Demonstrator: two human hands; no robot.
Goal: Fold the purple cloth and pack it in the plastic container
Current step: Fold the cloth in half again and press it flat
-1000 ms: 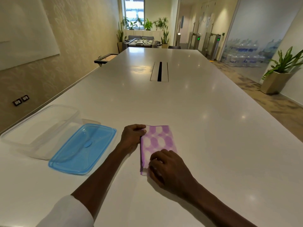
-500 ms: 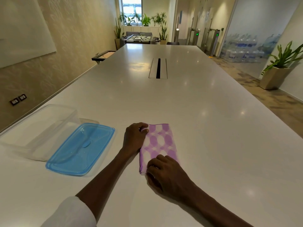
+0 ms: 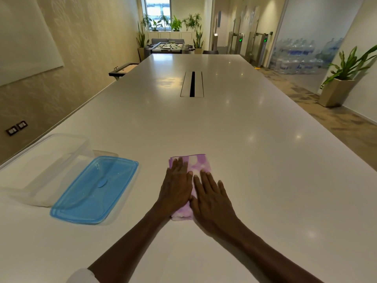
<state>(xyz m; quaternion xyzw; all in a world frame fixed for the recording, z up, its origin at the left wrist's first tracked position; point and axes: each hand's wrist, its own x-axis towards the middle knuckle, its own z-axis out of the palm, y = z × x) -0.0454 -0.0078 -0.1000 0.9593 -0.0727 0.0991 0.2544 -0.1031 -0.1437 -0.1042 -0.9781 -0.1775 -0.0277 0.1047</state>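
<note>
Purple cloth (image 3: 199, 163) folded flat — clear plastic container (image 3: 43, 166) open, seemingly empty, well left

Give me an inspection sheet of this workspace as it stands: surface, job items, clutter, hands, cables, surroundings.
Surface: long glossy white table, with a slotted cable hatch set in its middle.
Job's things: folded purple cloth lies flat near the front edge; clear plastic container stands open at the left; its blue lid lies beside it, leaning on the container's rim.
Clutter: nothing seen.
Hands: left hand and right hand are both flat, palms down, pressing on the cloth side by side.
Cables: nothing seen.
Surroundings: whiteboard on the left wall, foosball table and potted plants beyond, stacked water bottles at the right.
</note>
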